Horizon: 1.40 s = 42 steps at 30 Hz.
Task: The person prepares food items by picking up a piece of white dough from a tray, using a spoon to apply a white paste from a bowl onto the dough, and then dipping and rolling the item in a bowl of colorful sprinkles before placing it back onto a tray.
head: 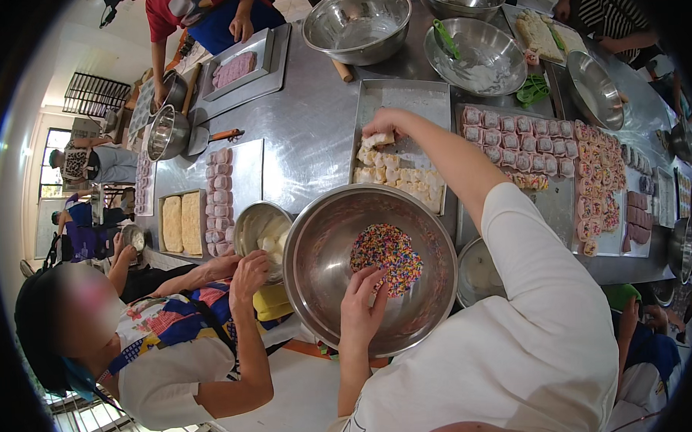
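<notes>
A large stainless steel mixing bowl (307, 263) stands before me, with multicoloured sprinkles (390, 254) heaped on its bottom. My left hand (363, 295) reaches over its near side, fingers apart at the edge of the sprinkles; nothing shows in it, and I cannot tell if the fingertips touch them. Beyond the bowl lies a metal sheet tray (402, 100) with rows of cream-coated cake pieces (399, 177). At the tray's left side my right hand (387, 122) grips one coated piece (379, 139), its fingers partly hidden behind the hand.
At my left a co-worker's hands (248, 276) are at a smaller bowl (243, 219) of white cream. Trays of wrapped cakes (520, 135) and sprinkle-covered cakes (596, 178) lie to the right. Steel bowls (356, 27) stand at the back. Another bowl (476, 274) sits under my right arm.
</notes>
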Tool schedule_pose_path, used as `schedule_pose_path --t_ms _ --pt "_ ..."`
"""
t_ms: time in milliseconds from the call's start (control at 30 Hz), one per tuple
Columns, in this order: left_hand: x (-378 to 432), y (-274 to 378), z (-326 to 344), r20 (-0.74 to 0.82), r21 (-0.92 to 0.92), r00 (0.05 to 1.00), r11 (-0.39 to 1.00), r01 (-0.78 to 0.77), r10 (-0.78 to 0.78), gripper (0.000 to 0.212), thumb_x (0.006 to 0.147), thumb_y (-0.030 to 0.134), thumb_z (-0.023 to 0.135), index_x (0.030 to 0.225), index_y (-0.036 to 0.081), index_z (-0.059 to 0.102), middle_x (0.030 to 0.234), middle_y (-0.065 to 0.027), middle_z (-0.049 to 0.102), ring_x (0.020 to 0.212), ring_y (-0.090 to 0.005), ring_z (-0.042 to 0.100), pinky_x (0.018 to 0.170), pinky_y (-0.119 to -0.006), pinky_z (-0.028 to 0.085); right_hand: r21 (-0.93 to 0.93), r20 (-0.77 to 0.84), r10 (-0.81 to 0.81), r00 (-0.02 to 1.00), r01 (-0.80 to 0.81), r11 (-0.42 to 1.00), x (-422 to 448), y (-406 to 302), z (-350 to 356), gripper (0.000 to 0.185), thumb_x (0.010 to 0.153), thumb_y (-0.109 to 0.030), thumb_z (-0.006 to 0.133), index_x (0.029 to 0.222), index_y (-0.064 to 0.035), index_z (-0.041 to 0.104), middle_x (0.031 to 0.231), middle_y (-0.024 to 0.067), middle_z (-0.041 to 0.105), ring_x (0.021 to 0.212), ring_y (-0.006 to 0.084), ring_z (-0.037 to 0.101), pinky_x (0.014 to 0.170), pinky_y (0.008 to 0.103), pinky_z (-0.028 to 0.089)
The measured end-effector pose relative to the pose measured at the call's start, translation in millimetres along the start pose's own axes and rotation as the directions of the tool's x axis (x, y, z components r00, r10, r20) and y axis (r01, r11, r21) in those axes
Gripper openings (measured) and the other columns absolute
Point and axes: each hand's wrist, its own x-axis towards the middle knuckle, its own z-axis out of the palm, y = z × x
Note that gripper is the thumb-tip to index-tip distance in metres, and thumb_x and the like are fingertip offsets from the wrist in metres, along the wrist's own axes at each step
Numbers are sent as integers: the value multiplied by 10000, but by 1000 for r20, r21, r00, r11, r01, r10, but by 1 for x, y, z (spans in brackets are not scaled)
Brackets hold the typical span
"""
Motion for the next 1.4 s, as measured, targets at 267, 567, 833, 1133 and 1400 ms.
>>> schedule_pose_path --t_ms 267,567,833,1133,1400 --pt "-3 -3 -1 -7 4 999 999 -42 43 258 826 11 677 1082 40 656 1075 -135 632 959 -304 641 809 -364 522 -502 -131 -234 963 139 854 2 -7 -29 309 675 -295 735 798 -12 736 746 95 704 643 215 668 588 366 527" --pt "-6 -2 -3 -12 19 998 998 -59 59 242 831 18 672 1072 39 661 1078 -139 635 963 -308 641 815 -365 523 -661 -68 -377 924 242 710 -7 -2 -40 332 630 -346 727 784 -52 735 758 141 702 682 254 673 641 386 532" --pt "-6 -1 -3 -31 18 998 999 -46 47 228 834 23 675 1061 35 663 1072 -149 638 955 -307 643 802 -367 529 -741 -165 -324 932 99 664 -22 -4 -45 280 645 -306 725 800 -73 735 766 108 715 710 218 698 644 372 545" --pt "-7 -3 2 -30 41 995 995 -89 90 232 821 7 679 1050 34 664 1047 -148 644 934 -312 641 786 -369 525 -668 -369 -115 922 -177 723 -55 -5 -55 356 636 -259 730 960 -113 748 1019 105 719 943 252 695 768 376 556" --pt "-6 -5 1 -72 26 992 994 -103 104 219 818 -9 672 1036 12 660 1033 -156 648 909 -309 651 773 -362 528 -748 -427 -288 857 -156 645 -76 1 -54 394 689 -263 755 1054 -118 728 1102 89 706 1030 263 675 825 389 555"
